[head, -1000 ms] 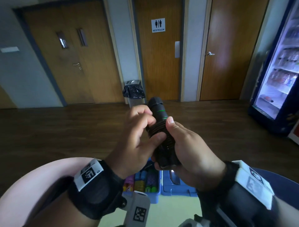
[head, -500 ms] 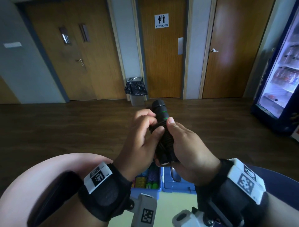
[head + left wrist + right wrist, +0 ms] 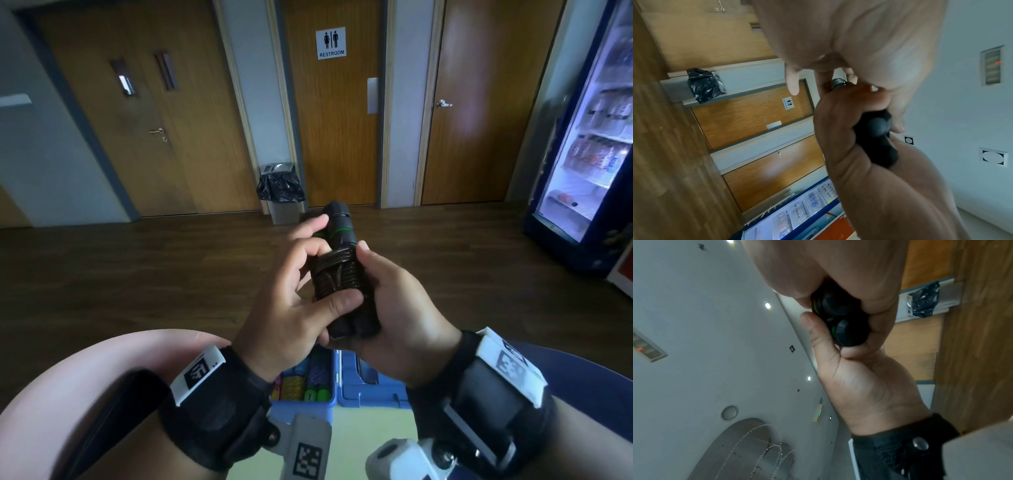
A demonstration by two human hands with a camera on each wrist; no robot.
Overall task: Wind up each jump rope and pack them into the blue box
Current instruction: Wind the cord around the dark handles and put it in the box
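The wound black jump rope (image 3: 337, 274) is gripped by both the left hand (image 3: 291, 301) and right hand (image 3: 404, 308) above the blue box (image 3: 370, 394); winding seems finished, so lowering into the box is called for next

Wound jump rope (image 3: 337, 274): between left hand (image 3: 291, 308) and right hand (image 3: 400, 315), above box (image 3: 370, 390). Bin (image 3: 281, 192): behind, against wall. Fridge (image 3: 589, 144): far right.

Head view downward, wrist views close, sharing restroom door (image 3: 331, 102)
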